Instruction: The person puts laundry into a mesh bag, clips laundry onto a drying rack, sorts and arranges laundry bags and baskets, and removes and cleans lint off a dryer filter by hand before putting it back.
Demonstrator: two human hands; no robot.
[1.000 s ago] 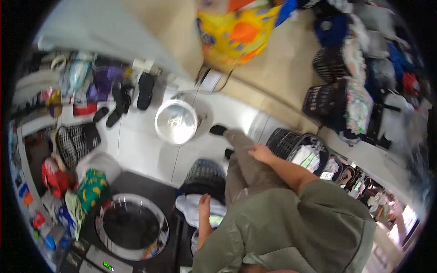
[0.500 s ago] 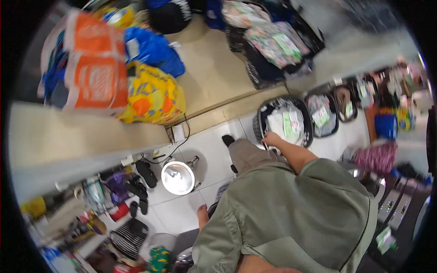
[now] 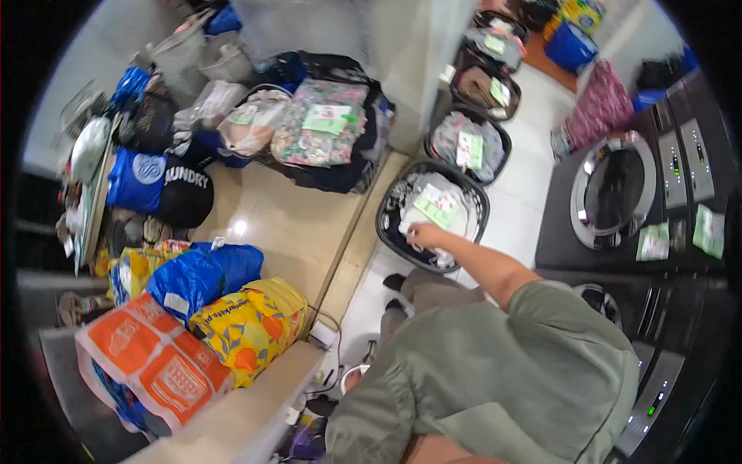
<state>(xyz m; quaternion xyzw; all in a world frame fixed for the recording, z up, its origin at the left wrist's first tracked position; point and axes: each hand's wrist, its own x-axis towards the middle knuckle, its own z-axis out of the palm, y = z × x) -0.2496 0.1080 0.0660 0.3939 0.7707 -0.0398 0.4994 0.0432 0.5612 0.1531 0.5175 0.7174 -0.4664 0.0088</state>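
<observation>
My right hand point(image 3: 423, 236) reaches into a black laundry basket point(image 3: 384, 230) on the floor. Its fingers are closed on a white garment point(image 3: 407, 223) near the basket's side. Light-coloured laundry fills this basket, with a green-and-white paper tag point(image 3: 437, 205) lying on top. Of my left hand point(image 3: 353, 380), only a small part shows beside my green shirt, by a white-rimmed round object; its fingers are hidden.
More tagged baskets point(image 3: 495, 147) line the floor beyond. On the right stand black front-loading machines point(image 3: 618, 193). A beige platform point(image 3: 263, 209) at left carries a tagged floral pile point(image 3: 321, 143), blue bags, a yellow bag point(image 3: 255, 325) and an orange-and-white bag point(image 3: 154, 359). A cable runs by its edge.
The view has swung right, bringing the machines into sight. My right hand has moved from the basket's rim to the laundry inside. Much less of my left hand shows.
</observation>
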